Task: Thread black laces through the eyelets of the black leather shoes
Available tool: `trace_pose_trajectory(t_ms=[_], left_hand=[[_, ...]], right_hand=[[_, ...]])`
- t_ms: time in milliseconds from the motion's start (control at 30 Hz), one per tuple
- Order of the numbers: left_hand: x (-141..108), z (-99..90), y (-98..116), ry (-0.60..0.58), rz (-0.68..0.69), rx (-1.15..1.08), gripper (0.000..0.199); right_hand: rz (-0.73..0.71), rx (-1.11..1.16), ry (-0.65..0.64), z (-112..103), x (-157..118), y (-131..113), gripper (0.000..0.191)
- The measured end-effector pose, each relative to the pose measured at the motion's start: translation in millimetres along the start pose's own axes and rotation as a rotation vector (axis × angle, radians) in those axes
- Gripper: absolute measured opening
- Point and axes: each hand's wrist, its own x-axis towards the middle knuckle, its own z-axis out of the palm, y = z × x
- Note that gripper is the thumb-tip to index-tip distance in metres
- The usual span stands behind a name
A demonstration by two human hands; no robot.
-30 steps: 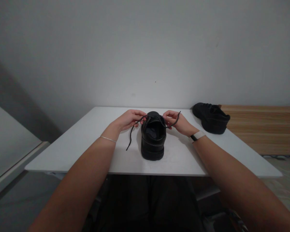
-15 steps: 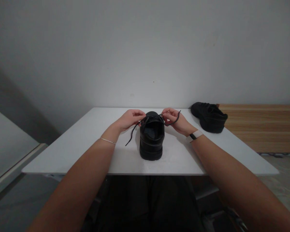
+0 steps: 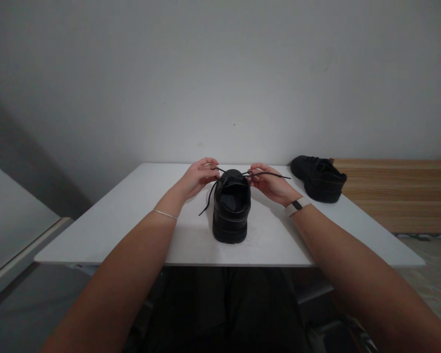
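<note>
A black shoe [image 3: 230, 220] stands upright on the white table with its heel towards me. My left hand [image 3: 199, 177] is at the shoe's left side, its fingers closed on a black shoelace [image 3: 208, 201], whose loose end hangs down beside the shoe. On the other side, my right hand [image 3: 266, 181] pinches the lace too, and a free end stretches out rightward over the hand. Between the hands the lace runs across the top of the shoe; how it crosses there is too small to make out.
A second black shoe [image 3: 319, 179] sits at the table's back right, near a wood-grain panel [image 3: 397, 196]. Behind the white table [image 3: 106, 220] rises a grey wall [image 3: 220, 78]. My dark-clothed legs [image 3: 228, 309] are below the table's front edge.
My left hand has risen slightly, lifting a stretch of lace off the shoe. On the right, the free lace end has swung outward to the right. The shoe has barely moved.
</note>
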Motion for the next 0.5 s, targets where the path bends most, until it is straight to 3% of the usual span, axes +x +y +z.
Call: trace_pose_trajectory(t_ms=[167, 300, 500], left_hand=[[1, -4.6, -1, -0.015, 0.016, 0.007, 0.029], [2, -3.7, -3, 0.009, 0.000, 0.148, 0.029], [1, -4.4, -7, -0.032, -0.137, 0.391, 0.021]], right_hand=[[0.030, -0.210, 0.009, -7, 0, 0, 0.021], [0.027, -0.419, -0.062, -13, 1, 0, 0.024], [0.048, -0.413, -0.131, -17, 0, -1, 0.027]])
